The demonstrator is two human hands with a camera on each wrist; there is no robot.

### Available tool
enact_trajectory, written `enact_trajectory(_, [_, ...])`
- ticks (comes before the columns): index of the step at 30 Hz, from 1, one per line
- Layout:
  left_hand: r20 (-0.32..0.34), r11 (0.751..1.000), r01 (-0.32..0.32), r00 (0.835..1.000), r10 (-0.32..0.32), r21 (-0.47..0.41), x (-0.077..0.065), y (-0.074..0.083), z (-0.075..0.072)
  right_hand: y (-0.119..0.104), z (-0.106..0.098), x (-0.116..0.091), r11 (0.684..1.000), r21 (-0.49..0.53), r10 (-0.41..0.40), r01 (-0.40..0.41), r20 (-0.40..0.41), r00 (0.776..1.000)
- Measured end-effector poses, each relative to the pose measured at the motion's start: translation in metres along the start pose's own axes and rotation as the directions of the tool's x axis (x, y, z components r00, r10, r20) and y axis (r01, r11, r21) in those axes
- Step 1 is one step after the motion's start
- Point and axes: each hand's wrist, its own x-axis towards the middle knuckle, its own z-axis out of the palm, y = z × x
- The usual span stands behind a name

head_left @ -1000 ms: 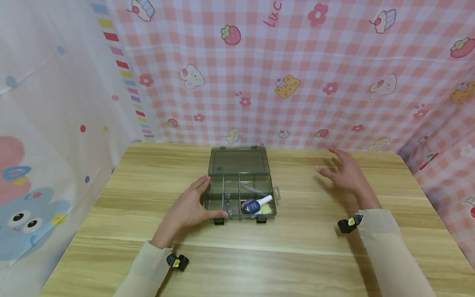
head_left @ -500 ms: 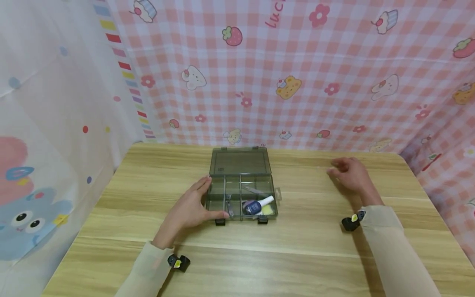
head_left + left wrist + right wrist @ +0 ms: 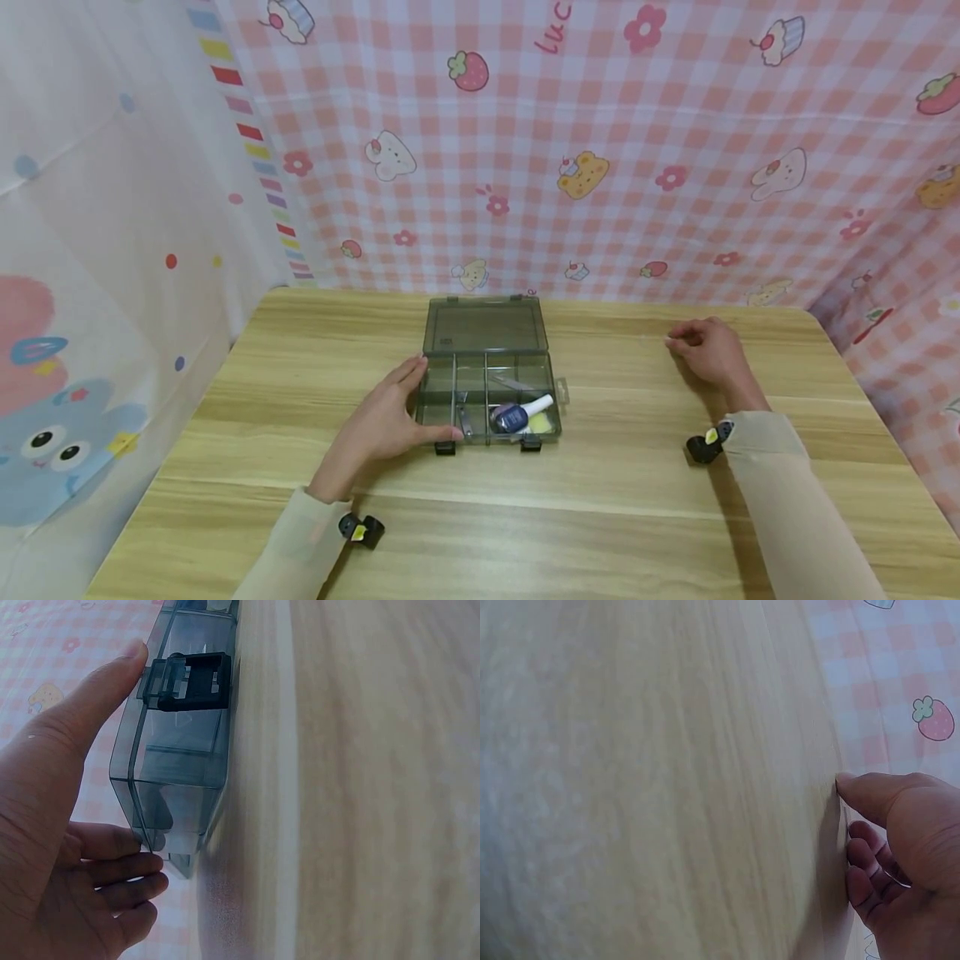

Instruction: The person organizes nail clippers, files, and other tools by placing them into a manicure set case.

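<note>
A translucent grey-green compartment box (image 3: 471, 375) stands on the table with its lid (image 3: 486, 325) laid open toward the back. Its left end is gripped by my left hand (image 3: 378, 417), thumb at the front edge and fingers at the side. Inside lie a dark blue nail polish bottle (image 3: 512, 418) with a white cap, a nail clipper (image 3: 464, 421), a thin metal tool (image 3: 512, 382) and something yellow (image 3: 538, 423). Well right of the box, my right hand (image 3: 707, 352) has its fingers curled, with thumb and fingertips low at the tabletop. Whether they pinch something small is hidden.
The wooden table (image 3: 585, 517) reaches back to a pink checked cloth (image 3: 517, 125). A white patterned cloth (image 3: 112, 208) hangs at the left. Black latches (image 3: 196, 681) jut from the box's front, and a clear tab (image 3: 562, 392) sticks out at its right end.
My right hand has gone from spread fingers to curled fingers low at the table, slightly further right. My left hand keeps its hold on the box.
</note>
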Motion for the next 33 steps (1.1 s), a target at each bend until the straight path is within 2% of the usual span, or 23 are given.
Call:
enact_trajectory(8, [-0.006, 1.000, -0.011, 1.000, 0.011, 0.001, 0.001, 0.000, 0.001, 0.002, 0.001, 0.001, 1.000, -0.012, 0.016, -0.016, -0.017, 1.000])
enact_trajectory(15, [-0.010, 1.000, -0.015, 1.000, 0.015, 0.001, 0.000, 0.000, 0.000, -0.002, -0.002, -0.001, 0.998, 0.030, 0.051, -0.051, 0.006, 0.999])
enact_trajectory(24, [-0.013, 1.000, -0.010, 1.000, 0.010, -0.008, 0.000, 0.001, 0.000, -0.018, 0.003, -0.006, 0.998, 0.054, -0.025, 0.029, -0.080, 0.997])
enact_trajectory(33, [-0.023, 1.000, -0.016, 1.000, 0.015, -0.012, 0.000, -0.001, 0.001, -0.040, 0.009, -0.013, 0.993, 0.103, -0.039, 0.048, -0.092, 0.995])
